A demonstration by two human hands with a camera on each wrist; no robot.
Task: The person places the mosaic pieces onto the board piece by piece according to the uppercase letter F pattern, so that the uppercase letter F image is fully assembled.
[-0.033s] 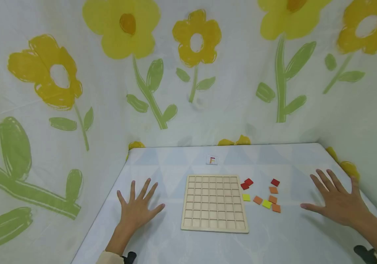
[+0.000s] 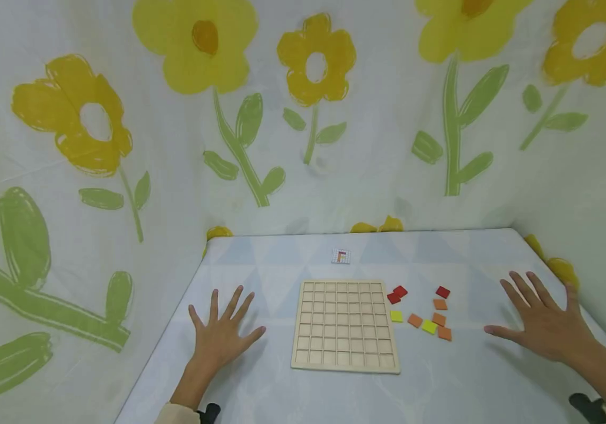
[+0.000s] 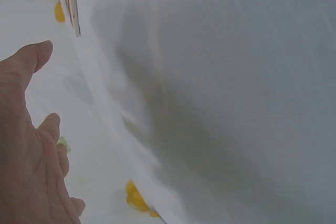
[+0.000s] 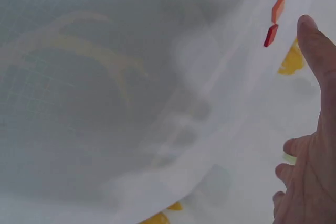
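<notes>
A pale wooden board [image 2: 345, 327] with a grid of square cells lies flat on the table, its cells bare. Several small square tiles lie to its right: red tiles [image 2: 443, 292], orange tiles [image 2: 444, 334] and yellow tiles [image 2: 429, 327]. To the left of the board, my left hand [image 2: 221, 341] is held with fingers spread, holding nothing. My right hand [image 2: 549, 330] is likewise spread, right of the tiles and apart from them. In the wrist views, the left palm [image 3: 31, 166] and the right palm [image 4: 312, 177] hang above the table with shadows below.
Behind the board lies a small card [image 2: 341, 256] with a printed grid and a coloured pattern. The table [image 2: 260, 388] has a pale patterned cover. White cloth [image 2: 366, 176] with yellow flowers hangs along the back and sides.
</notes>
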